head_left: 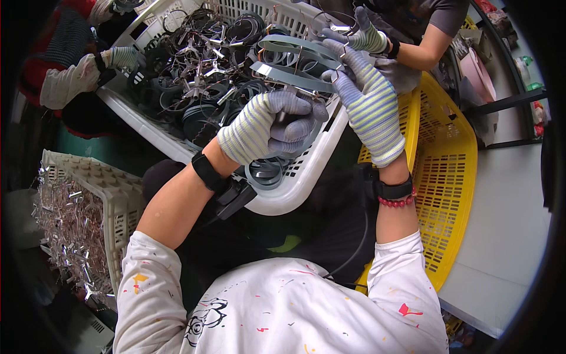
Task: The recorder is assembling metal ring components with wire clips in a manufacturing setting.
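Both my hands wear striped knit gloves. My right hand [372, 105] grips the right side of a looped grey metal band [292, 72] between thumb and fingers, over the near corner of a white basket [295, 197]. Thin copper-coloured wire clips sit on the band. My left hand [271, 125] is closed just below the band's near edge, its fingers curled; what they hold is hidden. Under the hands, the basket is heaped with dark ring bands [244, 26] and silver metal clips [213, 68], tangled together.
At left, a pale crate [112, 200] holds a pile of small shiny metal pieces [73, 218]. Yellow baskets [454, 177] stand at right. One co-worker's gloved hand [367, 36] is close beyond my right hand; another's glove [125, 58] reaches the basket's left side.
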The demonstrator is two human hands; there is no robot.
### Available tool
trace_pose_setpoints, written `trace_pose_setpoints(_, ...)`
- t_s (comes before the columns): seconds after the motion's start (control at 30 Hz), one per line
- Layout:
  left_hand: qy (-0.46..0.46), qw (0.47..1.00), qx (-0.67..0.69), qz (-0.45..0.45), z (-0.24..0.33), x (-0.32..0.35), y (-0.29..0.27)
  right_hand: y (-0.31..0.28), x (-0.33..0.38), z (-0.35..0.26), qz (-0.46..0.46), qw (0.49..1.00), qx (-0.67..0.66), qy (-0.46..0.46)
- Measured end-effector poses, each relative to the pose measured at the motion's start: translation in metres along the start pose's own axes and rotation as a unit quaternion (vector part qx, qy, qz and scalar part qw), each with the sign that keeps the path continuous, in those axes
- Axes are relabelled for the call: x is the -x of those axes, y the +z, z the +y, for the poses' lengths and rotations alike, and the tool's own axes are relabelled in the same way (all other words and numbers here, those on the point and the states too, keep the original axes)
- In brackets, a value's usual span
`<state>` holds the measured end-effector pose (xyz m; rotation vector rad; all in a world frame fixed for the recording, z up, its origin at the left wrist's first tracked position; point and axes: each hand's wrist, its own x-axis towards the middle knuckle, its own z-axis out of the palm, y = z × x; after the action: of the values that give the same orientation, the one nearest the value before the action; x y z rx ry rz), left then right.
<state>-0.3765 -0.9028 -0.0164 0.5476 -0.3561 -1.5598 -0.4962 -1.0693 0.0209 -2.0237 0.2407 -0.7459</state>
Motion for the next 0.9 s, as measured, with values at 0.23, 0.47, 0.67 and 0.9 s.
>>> trace_pose_setpoints(0.23,0.106,0.990,0.063,-0.075,0.017,-0.006,-0.013,-0.011,-0.001,0.003,-0.004,0.999,0.031,0.037)
trace_pose_setpoints(0.47,0.149,0.975,0.062,-0.153,0.030,0.005,-0.013,0.001,0.004,-0.007,-0.189,0.958,0.019,0.216)
trace_pose_setpoints(0.67,0.277,0.925,-0.230,0.124,0.016,-0.013,-0.023,-0.023,0.001,-0.011,-0.101,0.939,-0.151,0.292)
trace_pose_setpoints(0.9,0.195,0.564,-0.740,0.310,0.010,-0.007,-0.031,-0.053,-0.011,0.003,0.080,0.967,-0.099,0.223)
